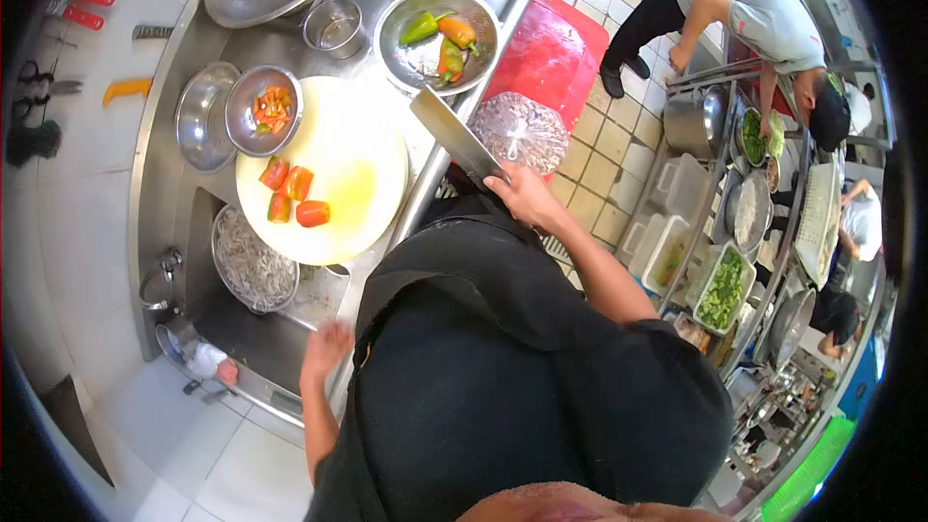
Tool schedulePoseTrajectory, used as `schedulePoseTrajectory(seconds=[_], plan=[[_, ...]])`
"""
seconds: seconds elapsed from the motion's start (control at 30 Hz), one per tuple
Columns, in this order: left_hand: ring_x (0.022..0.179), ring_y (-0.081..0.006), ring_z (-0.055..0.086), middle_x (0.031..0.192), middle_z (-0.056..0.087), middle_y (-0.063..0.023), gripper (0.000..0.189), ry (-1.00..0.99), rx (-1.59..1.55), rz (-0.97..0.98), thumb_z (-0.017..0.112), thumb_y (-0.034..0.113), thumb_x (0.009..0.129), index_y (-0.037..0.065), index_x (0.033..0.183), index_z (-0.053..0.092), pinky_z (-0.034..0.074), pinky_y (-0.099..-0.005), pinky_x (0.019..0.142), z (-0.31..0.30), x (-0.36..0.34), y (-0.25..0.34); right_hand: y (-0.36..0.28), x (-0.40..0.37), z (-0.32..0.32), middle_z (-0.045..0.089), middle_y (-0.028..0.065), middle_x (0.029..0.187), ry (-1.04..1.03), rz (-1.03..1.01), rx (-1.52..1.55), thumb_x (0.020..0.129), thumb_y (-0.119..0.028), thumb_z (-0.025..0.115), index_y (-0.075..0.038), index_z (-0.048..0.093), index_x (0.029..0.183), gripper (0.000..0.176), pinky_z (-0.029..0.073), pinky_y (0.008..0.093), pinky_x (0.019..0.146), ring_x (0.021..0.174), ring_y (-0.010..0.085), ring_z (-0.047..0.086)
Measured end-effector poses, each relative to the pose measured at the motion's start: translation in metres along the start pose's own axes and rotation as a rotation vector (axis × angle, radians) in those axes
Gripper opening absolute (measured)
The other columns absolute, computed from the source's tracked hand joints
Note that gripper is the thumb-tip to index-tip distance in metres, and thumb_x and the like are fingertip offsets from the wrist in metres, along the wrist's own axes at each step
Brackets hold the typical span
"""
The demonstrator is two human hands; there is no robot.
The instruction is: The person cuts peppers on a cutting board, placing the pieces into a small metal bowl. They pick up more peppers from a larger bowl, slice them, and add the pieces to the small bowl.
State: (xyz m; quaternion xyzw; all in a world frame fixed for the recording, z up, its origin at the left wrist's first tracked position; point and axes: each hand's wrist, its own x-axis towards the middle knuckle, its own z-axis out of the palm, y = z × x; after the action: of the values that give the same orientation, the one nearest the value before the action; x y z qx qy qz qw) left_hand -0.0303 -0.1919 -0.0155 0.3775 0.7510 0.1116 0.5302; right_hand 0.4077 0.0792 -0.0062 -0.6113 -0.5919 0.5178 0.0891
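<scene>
My right hand (523, 195) is wrapped round the handle of a wide cleaver (454, 135), its blade raised past the counter's edge near the round cutting board (372, 150). Away from the board, my left hand (329, 346) hangs beside the sink edge, blurred, its fingers not clear. Several red pepper pieces (312, 214) lie on the board. Chopped orange-red bits fill part of a small steel bowl (263, 140) at the board's rim. Whole green and orange peppers (458, 34) rest in a larger steel bowl (391, 55).
A colander (217, 256) of pale shreds stands in the sink (217, 314). Knives and scissors hang on the left wall. A plastic bag (522, 133) sits by a red lid (580, 43). One person (754, 10) bends over shelving at right; others are farther back.
</scene>
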Motion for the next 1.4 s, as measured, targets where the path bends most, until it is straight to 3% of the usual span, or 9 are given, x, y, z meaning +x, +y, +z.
schedulePoseTrajectory(seconds=[0.1,0.2,0.33,0.57,0.73,0.97,1.2,1.3,1.4], plan=[[0.079,-0.0188,0.060,0.083,0.064,-0.0094,0.020,-0.109,0.063,-0.291,0.068,0.018,0.096,0.000,0.104,0.068,0.049,-0.0363,0.072,0.002,-0.041,-0.089,-0.014,0.009,-0.008,0.069,0.0316,0.101,-0.004,-0.003,-0.041,0.100,-0.031,0.061,0.004,0.066,0.111,0.036,0.051,0.0506,0.086,0.101,0.0472,0.067],[0.091,-0.0227,0.062,0.096,0.065,-0.0136,0.023,-0.163,0.228,-0.361,0.066,0.017,0.097,-0.001,0.112,0.067,0.050,-0.0373,0.080,-0.001,-0.010,-0.087,-0.003,0.023,-0.001,0.069,0.0313,0.099,0.090,-0.128,-0.052,0.100,-0.036,0.060,0.004,0.066,0.105,0.040,0.053,0.0543,0.086,0.100,0.0478,0.068],[0.107,-0.0280,0.064,0.113,0.067,-0.0191,0.029,-0.066,0.378,0.013,0.063,0.015,0.099,-0.001,0.123,0.066,0.050,-0.0387,0.091,-0.013,0.089,0.047,-0.003,0.012,-0.019,0.070,0.0309,0.102,0.136,-0.070,-0.010,0.100,-0.033,0.059,0.003,0.066,0.108,0.037,0.052,0.0558,0.089,0.102,0.0485,0.067],[0.124,-0.0366,0.060,0.130,0.065,-0.0212,0.044,0.120,0.536,1.165,0.056,-0.005,0.089,0.001,0.132,0.065,0.045,-0.0429,0.109,0.066,0.272,0.344,0.033,-0.020,-0.045,0.069,0.0301,0.105,0.287,0.081,0.146,0.100,-0.032,0.059,0.002,0.064,0.116,0.038,0.050,0.0544,0.090,0.106,0.0474,0.066],[0.115,-0.0379,0.059,0.124,0.061,-0.0187,0.052,-0.081,1.044,1.364,0.060,-0.006,0.081,0.010,0.129,0.068,0.048,-0.0468,0.101,0.106,0.353,0.416,0.066,-0.041,-0.051,0.069,0.0299,0.106,0.380,0.132,0.229,0.098,-0.028,0.061,0.004,0.064,0.119,0.038,0.050,0.0518,0.091,0.106,0.0461,0.067],[0.109,-0.0386,0.061,0.118,0.063,-0.0169,0.051,0.015,1.125,1.391,0.077,0.008,0.075,0.010,0.124,0.068,0.051,-0.0465,0.094,0.107,0.334,0.443,0.074,-0.062,-0.041,0.070,0.0277,0.097,0.464,0.212,0.445,0.099,-0.023,0.061,0.003,0.062,0.126,0.038,0.051,0.0482,0.087,0.096,0.0405,0.069],[0.097,-0.0204,0.066,0.112,0.069,-0.0112,0.048,0.037,-0.127,1.036,0.080,0.012,0.087,0.001,0.131,0.063,0.055,-0.0343,0.088,0.085,0.364,0.404,0.066,-0.046,-0.048,0.059,0.0084,0.067,0.374,0.280,0.471,0.102,-0.025,0.062,-0.002,0.060,0.128,0.035,0.048,0.0385,0.051,0.050,0.0168,0.053],[0.092,-0.0134,0.064,0.105,0.067,-0.0050,0.052,-0.004,-0.350,0.782,0.080,0.010,0.089,0.002,0.137,0.061,0.054,-0.0301,0.081,0.059,0.279,0.394,0.053,-0.031,-0.044,0.062,0.0104,0.075,0.356,0.176,0.411,0.103,-0.028,0.062,-0.001,0.061,0.124,0.034,0.050,0.0378,0.057,0.060,0.0169,0.058],[0.095,-0.0141,0.064,0.105,0.066,-0.0053,0.062,0.210,-0.196,0.960,0.082,0.012,0.088,0.002,0.142,0.055,0.053,-0.0293,0.084,0.045,0.241,0.335,0.046,-0.013,-0.033,0.071,0.0258,0.094,0.325,0.030,0.161,0.102,-0.030,0.062,0.001,0.065,0.117,0.035,0.051,0.0493,0.083,0.088,0.0387,0.069]])
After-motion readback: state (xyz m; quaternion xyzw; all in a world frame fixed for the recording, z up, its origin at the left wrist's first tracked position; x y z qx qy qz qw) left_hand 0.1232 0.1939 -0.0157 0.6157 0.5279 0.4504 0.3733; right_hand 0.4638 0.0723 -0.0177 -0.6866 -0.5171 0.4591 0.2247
